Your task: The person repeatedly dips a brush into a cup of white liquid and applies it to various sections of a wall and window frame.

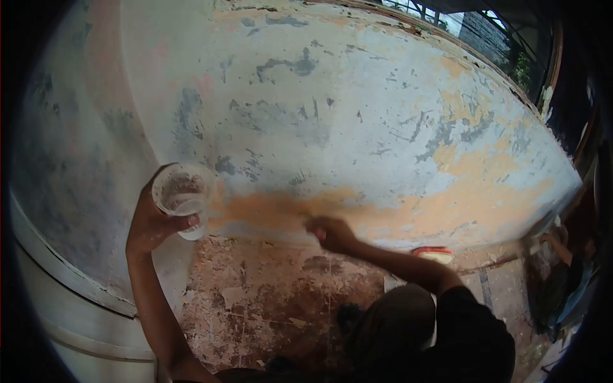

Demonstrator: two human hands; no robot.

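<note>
My left hand (156,220) is wrapped round a whitish plastic tub (182,191), its thumb over the rim. The tub is tilted so that its inside shows, with pale residue on the walls. In front of the lower wall (383,153), my right hand (331,235) is closed, its fingers curled. Whatever it may hold is too small or blurred to make out. Orange and grey patches show through the wall's worn white paint.
A red and cream object (434,254) lies at the wall's foot. Another person (562,268) crouches at the far right. The reddish floor (255,300) is strewn with flakes. A window (472,25) is at upper right.
</note>
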